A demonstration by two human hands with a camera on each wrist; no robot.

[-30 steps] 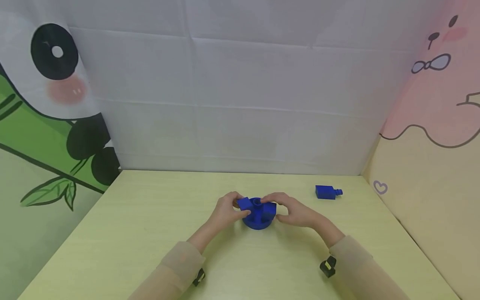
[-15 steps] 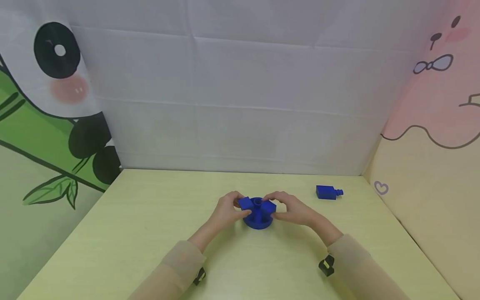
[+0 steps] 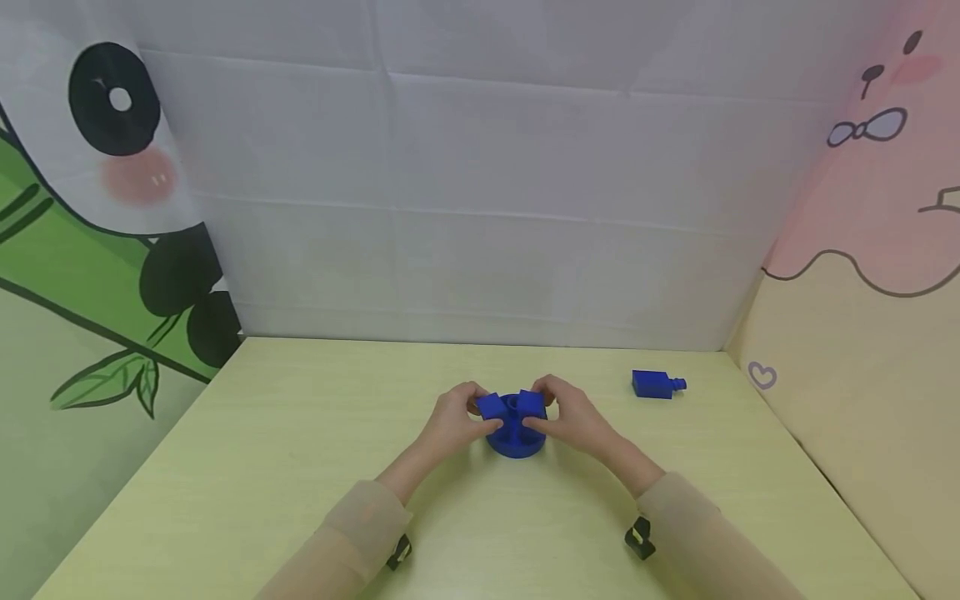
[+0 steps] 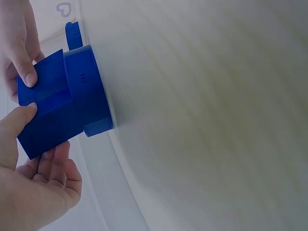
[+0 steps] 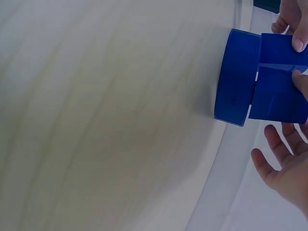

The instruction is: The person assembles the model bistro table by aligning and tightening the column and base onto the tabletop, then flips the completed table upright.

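A round blue base [image 3: 516, 451] stands on the table, with a hollow post [image 3: 513, 402] rising at its middle. Two blue blocks are set in it, one on each side of the post. My left hand [image 3: 452, 423] grips the left block [image 3: 491, 407] between thumb and fingers. The right block [image 3: 532, 404] is pinched by my right hand [image 3: 576, 422], thumb at the near side and fingers behind. In the left wrist view both thumbs press the faces of the blocks [image 4: 53, 122]. From the right wrist, a thin gap shows between the right block [image 5: 276, 94] and the base's rim.
On the table's back right lies another blue block [image 3: 652, 384] with a narrow stepped peg, pointing right. A white sheet [image 3: 480, 208] closes off the table's far edge, and printed cartoon panels [image 3: 847, 350] flank it on both sides.
My right hand has shifted left and curled in around the right block. That block has turned and now sits closer to the post. The left hand stays on its block.
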